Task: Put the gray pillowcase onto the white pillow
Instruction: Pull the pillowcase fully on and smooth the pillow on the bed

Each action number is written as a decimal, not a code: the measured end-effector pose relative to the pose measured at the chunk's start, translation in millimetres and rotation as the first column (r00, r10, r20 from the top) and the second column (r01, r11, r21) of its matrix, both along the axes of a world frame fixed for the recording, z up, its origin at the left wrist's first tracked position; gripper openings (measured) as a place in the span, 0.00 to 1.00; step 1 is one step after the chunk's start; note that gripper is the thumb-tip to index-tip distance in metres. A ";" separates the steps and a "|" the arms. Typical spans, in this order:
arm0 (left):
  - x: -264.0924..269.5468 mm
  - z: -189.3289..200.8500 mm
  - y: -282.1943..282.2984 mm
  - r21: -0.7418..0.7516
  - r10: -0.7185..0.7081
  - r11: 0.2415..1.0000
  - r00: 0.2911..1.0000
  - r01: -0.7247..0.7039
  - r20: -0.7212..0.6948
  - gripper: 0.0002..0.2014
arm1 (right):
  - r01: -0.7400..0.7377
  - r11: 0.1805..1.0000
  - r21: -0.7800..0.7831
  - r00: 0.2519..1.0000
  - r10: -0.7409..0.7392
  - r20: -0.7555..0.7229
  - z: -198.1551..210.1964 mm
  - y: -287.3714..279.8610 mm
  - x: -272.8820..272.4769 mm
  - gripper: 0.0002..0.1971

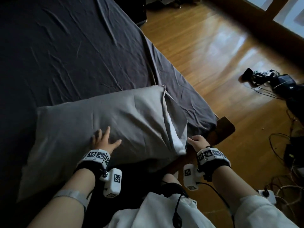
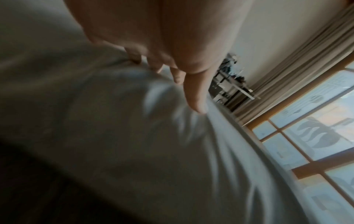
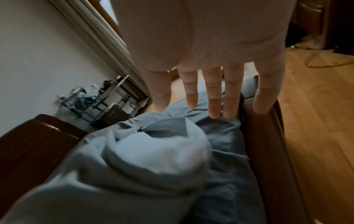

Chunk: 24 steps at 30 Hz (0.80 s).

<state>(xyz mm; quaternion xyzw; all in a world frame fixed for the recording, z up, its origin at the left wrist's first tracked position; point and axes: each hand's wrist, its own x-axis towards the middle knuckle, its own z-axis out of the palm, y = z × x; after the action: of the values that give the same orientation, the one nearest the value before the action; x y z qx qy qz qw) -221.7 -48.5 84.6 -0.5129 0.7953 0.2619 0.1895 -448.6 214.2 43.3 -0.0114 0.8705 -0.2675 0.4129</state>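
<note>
Head cam: I see the left hand [image 1: 105,140] spread flat, fingers straight, pressing on the gray fabric pillowcase [image 1: 92,129], which covers most of the soft white pillow [image 1: 176,142] lying across the bed's near end; only a white strip shows at the open right edge. Right hand [image 1: 198,140] hovers just beside that opening, fingers loosely extended, holding nothing. Dark gray wrinkled bedsheet [image 1: 65,55] underneath; wooden bed frame corner [image 1: 225,127] and tangled cables w/ gear on the wood floor [image 1: 205,51] to the right. Left wrist cam, blurry: fingertips [image 2: 195,104] dent the cloth; window behind. Right wrist cam: fingers [image 3: 214,97] straight, apart, above the bunched pillowcase mouth [image 3: 153,153].
</note>
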 end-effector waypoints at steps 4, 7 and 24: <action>8.8 -18.1 10.6 0.008 -0.078 0.997 0.990 0.078 0.116 0.51 | 0.211 0.972 -0.098 0.962 -0.189 0.197 -43.2 2.6 16.2 0.35; 6.4 -27.2 14.1 0.165 -0.024 0.986 0.988 -0.001 0.153 0.51 | 0.427 0.900 -0.089 0.867 -0.380 0.323 -37.0 -9.7 31.4 0.39; -0.3 -28.4 10.3 0.194 0.020 0.980 0.987 -0.051 0.158 0.49 | 0.140 0.990 0.033 0.990 -0.140 0.002 -9.3 -39.8 59.6 0.10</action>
<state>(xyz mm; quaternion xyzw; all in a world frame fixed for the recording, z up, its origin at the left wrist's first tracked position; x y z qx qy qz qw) -222.0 -38.2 56.3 -0.5245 0.7389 0.3021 0.2962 -389.0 174.4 34.0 0.0571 0.8727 -0.2814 0.3949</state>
